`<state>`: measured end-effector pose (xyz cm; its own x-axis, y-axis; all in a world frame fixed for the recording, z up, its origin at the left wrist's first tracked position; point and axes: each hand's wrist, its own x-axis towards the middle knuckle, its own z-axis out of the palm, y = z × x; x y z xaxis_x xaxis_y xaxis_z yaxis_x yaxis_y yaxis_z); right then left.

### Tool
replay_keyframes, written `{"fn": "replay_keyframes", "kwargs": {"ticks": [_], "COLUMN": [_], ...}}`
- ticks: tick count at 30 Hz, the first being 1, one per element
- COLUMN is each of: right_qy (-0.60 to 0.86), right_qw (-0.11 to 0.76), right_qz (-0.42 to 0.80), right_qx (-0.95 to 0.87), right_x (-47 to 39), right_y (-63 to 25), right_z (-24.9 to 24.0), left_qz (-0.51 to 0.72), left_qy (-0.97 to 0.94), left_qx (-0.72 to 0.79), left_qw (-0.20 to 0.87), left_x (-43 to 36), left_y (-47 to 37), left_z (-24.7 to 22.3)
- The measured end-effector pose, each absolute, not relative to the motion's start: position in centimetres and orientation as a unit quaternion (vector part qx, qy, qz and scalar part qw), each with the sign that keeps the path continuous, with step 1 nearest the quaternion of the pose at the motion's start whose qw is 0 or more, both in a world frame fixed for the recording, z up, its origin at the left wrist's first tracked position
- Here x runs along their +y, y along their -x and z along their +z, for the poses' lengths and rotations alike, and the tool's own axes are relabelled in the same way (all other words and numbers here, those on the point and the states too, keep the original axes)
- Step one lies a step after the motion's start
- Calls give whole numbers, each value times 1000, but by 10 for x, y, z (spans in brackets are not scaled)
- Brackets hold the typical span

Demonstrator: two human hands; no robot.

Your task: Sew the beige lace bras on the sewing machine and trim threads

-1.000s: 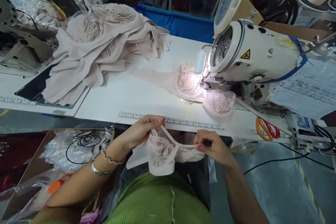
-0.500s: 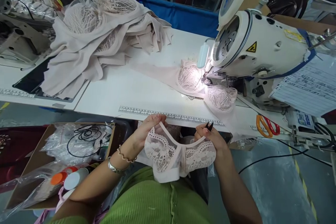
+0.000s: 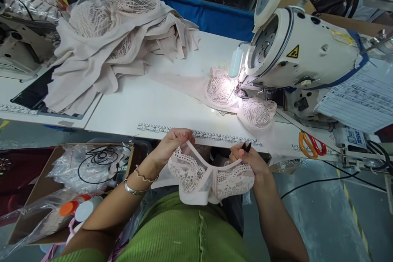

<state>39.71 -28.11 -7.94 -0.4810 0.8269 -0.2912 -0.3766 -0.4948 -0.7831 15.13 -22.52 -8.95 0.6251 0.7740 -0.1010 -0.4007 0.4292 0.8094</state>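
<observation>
A pale pink lace bra (image 3: 196, 178) is stretched between my two hands in front of my green top. My left hand (image 3: 173, 144) pinches its upper edge at the left cup. At the right cup, my right hand (image 3: 250, 159) grips the other upper edge, and the dark pointed tips of a small tool (image 3: 246, 146) stick up from the fingers. The tool's handle is hidden in the palm. Beyond my hands, another lace bra (image 3: 257, 112) lies under the lit needle area of a white sewing machine (image 3: 303, 49).
A heap of beige bra pieces (image 3: 123, 37) covers the table's (image 3: 123, 110) back left. Orange and red-handled scissors (image 3: 308, 146) lie at the right front edge. An open carton (image 3: 46, 176) with bottles and cables stands below left. A paper sheet (image 3: 359, 94) hangs at right.
Both hands still hold the bra, whose lower band has risen slightly and tilted. The view has shifted a little, so table things appear slightly further left and up.
</observation>
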Motion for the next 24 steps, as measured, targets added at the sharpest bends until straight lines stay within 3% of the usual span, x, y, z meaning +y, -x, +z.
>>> {"fn": "replay_keyframes", "kwargs": {"ticks": [17, 24], "right_qy": [361, 407], "right_qw": [375, 351], "right_qz": [768, 660], "right_qx": [-374, -525], "right_x": [-280, -279], "right_y": [-400, -406], "right_z": [-74, -59], "left_qz": [374, 350], "left_qy": [-322, -299], "left_qx": [232, 213], "left_qw": [838, 862], "left_x": [-228, -233], "left_y": [-154, -168], "left_z": [-87, -77]}}
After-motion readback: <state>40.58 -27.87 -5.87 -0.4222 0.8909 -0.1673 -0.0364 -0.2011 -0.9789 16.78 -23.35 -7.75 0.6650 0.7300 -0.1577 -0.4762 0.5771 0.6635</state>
